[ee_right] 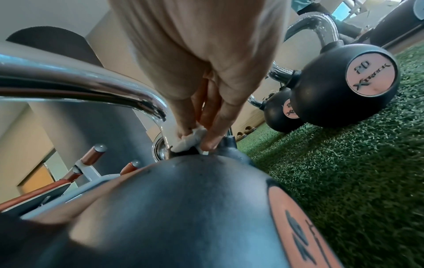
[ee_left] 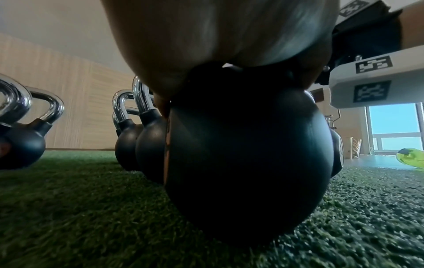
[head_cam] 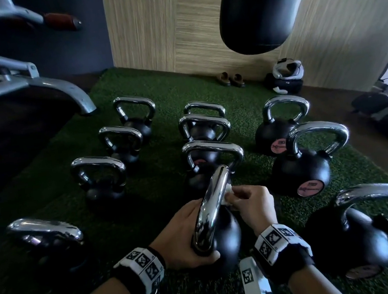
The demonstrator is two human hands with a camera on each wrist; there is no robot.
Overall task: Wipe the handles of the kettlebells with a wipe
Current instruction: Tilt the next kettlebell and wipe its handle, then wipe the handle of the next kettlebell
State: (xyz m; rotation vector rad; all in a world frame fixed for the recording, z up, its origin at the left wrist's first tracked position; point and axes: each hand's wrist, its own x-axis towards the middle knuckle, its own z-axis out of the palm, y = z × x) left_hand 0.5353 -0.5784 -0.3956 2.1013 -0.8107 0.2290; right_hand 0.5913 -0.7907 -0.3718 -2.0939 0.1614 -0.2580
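Observation:
A black kettlebell (head_cam: 227, 236) with a chrome handle (head_cam: 212, 206) stands on the green turf just in front of me. My left hand (head_cam: 182, 237) grips the near foot of that handle and the ball's left side; in the left wrist view the palm fills the top above the ball (ee_left: 247, 154). My right hand (head_cam: 252, 203) pinches a small white wipe (head_cam: 227, 193) against the handle's far leg. The right wrist view shows the fingers pressing the wipe (ee_right: 190, 140) where the chrome handle (ee_right: 91, 87) meets the ball (ee_right: 183, 208).
Several other chrome-handled kettlebells stand in rows on the turf (head_cam: 156, 92), one close on the right (head_cam: 347, 232) and one at the left (head_cam: 47, 240). A punching bag (head_cam: 263, 7) hangs ahead. A gym machine frame (head_cam: 19, 83) borders the left.

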